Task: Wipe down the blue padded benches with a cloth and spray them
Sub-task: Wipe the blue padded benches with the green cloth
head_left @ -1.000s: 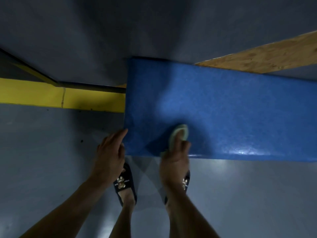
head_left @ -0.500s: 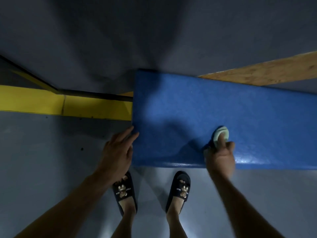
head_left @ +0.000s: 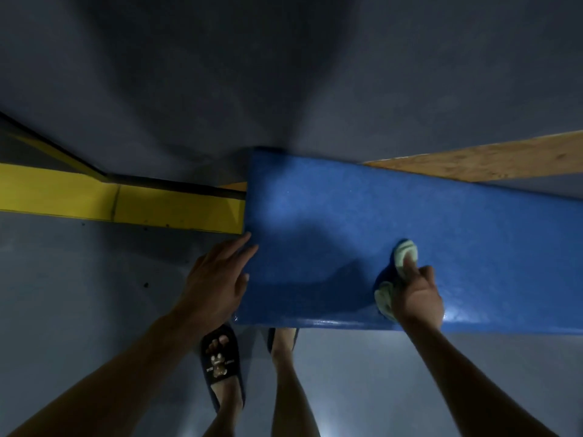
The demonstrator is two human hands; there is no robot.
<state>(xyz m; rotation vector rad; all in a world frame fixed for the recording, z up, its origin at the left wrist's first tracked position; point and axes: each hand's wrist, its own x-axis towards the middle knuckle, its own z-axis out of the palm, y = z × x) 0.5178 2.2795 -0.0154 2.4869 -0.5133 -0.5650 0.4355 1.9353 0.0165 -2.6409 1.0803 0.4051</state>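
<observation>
Bench (head_left: 426, 222) blue, padded, long axis running left to right across the view, left hand (head_left: 217, 279) fingers straight, resting at its left end, right hand (head_left: 416, 294) gripping pale cloth (head_left: 405, 252), apparently bunched, near front edge.

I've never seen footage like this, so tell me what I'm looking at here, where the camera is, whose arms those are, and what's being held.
The camera sits on a person's head, looking down, so both arms are their own. The right hand presses a pale green cloth onto the blue padded bench. The left hand rests with straight fingers at the bench's left end and holds nothing. Below are the person's feet on the grey floor, one in a dark slipper. No spray bottle is visible.
</observation>
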